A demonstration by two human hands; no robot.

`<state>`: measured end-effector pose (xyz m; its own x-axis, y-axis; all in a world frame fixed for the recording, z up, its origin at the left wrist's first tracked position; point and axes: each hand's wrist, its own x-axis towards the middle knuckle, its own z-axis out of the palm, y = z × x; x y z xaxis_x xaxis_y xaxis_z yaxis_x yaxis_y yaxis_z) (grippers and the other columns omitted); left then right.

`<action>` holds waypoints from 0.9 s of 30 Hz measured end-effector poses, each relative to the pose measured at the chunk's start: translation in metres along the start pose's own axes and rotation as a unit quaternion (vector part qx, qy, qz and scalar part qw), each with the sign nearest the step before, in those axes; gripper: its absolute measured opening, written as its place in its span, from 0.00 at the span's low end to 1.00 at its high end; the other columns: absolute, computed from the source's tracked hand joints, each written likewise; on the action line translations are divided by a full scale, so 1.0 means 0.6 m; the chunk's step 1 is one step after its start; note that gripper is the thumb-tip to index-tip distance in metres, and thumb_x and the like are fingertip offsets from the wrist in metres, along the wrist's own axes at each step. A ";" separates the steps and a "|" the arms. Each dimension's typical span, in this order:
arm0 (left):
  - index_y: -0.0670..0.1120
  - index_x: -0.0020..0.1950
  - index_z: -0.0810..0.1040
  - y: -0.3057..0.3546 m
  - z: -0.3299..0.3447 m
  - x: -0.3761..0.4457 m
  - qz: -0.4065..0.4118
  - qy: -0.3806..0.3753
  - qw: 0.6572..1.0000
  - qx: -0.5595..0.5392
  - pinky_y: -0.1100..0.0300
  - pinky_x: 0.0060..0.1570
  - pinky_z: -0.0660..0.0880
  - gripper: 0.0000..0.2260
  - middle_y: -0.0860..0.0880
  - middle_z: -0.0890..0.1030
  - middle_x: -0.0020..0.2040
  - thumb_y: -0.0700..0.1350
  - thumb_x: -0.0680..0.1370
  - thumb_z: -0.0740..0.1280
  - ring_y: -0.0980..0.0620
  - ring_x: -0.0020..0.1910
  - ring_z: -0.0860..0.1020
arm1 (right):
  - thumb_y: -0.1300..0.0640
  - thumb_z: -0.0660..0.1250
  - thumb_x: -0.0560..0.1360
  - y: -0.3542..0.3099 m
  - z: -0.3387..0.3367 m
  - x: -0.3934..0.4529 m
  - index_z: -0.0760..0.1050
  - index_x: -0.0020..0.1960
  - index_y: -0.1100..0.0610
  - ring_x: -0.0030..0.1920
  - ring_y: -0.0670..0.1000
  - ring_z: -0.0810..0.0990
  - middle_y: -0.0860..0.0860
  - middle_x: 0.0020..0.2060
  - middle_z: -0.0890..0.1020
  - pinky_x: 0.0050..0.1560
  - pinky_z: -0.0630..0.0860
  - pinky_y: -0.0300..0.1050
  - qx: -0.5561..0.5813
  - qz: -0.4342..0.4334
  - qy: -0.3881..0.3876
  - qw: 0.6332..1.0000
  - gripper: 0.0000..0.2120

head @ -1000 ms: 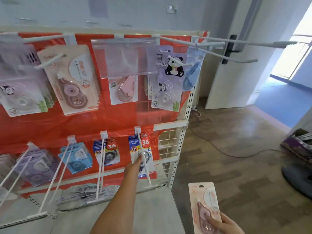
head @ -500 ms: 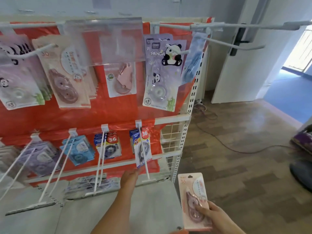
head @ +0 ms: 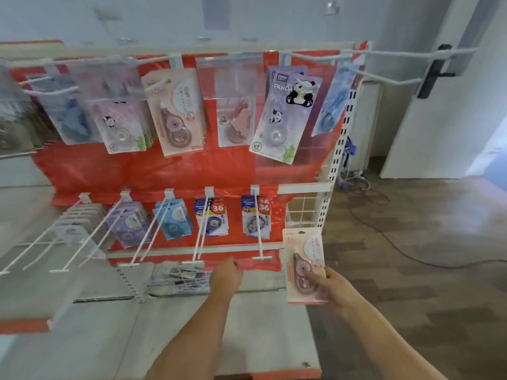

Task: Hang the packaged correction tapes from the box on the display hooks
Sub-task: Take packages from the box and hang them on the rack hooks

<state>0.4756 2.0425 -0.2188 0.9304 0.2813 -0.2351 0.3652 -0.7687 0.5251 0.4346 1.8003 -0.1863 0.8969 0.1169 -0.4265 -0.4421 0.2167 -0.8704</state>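
Note:
My right hand [head: 330,286] grips a pink packaged correction tape [head: 303,259] by its lower right part and holds it upright, just right of the lower row of hooks. My left hand [head: 226,275] hovers below the tip of the lower right hook [head: 259,231], fingers curled, with nothing seen in them. Blue-and-red "36" packs [head: 253,218] hang at the back of that hook. A matching pink pack [head: 175,113] hangs on the upper row. The red-backed display rack [head: 170,171] fills the left half. No box is in view.
Long white hooks [head: 90,237] stick out toward me on the lower left. Clear bags of stock [head: 178,277] lie under the lower rail, above the grey base shelf [head: 255,325]. A cable [head: 406,250] runs over the wooden floor at right, near a white door [head: 439,119].
My left hand let go of the "36" pack on the lower right hook and drew back below the hook tip. My right hand raised the pink pack up and toward the rack.

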 end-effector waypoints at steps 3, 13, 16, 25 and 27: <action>0.42 0.57 0.76 0.036 -0.047 -0.004 0.013 0.040 0.999 -0.001 0.56 0.51 0.72 0.10 0.43 0.80 0.56 0.43 0.79 0.58 0.43 0.56 0.77 | 0.53 0.83 0.52 -0.043 0.027 -0.011 0.77 0.57 0.64 0.50 0.61 0.81 0.61 0.51 0.83 0.59 0.75 0.60 0.002 -0.025 -0.021 0.999 0.37; 0.42 0.57 0.76 0.112 -0.189 -0.023 0.083 0.106 0.990 0.037 0.54 0.53 0.73 0.11 0.42 0.81 0.56 0.44 0.79 0.58 0.41 0.56 0.77 | 0.58 0.73 0.70 -0.140 0.078 -0.032 0.77 0.54 0.58 0.54 0.61 0.81 0.56 0.49 0.84 0.63 0.71 0.64 -0.079 -0.083 -0.037 0.993 0.13; 0.41 0.57 0.76 0.115 -0.229 -0.029 0.094 0.115 0.988 0.046 0.52 0.54 0.74 0.11 0.42 0.80 0.56 0.45 0.80 0.59 0.41 0.56 0.77 | 0.57 0.72 0.71 -0.159 0.103 -0.035 0.76 0.56 0.57 0.56 0.60 0.81 0.56 0.51 0.84 0.63 0.72 0.63 -0.087 -0.100 -0.053 0.990 0.15; 0.42 0.58 0.75 0.040 -0.318 -0.039 0.069 0.171 0.980 0.071 0.53 0.56 0.73 0.12 0.42 0.80 0.58 0.47 0.79 0.60 0.42 0.57 0.77 | 0.58 0.71 0.72 -0.175 0.226 -0.034 0.76 0.54 0.56 0.54 0.57 0.82 0.54 0.52 0.84 0.62 0.74 0.60 -0.102 -0.131 -0.130 0.977 0.11; 0.43 0.59 0.75 0.016 -0.340 -0.039 0.054 0.171 0.981 0.077 0.53 0.56 0.73 0.12 0.42 0.79 0.59 0.46 0.79 0.60 0.42 0.58 0.76 | 0.59 0.70 0.74 -0.181 0.266 -0.037 0.76 0.55 0.56 0.52 0.55 0.82 0.53 0.51 0.83 0.58 0.77 0.56 -0.112 -0.145 -0.152 0.971 0.11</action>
<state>0.4641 2.1456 -0.0410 0.9295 0.3499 0.1169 0.2795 -0.8748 0.3958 0.4613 1.9287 -0.0435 0.9238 0.3714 -0.0931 -0.1282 0.0710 -0.9892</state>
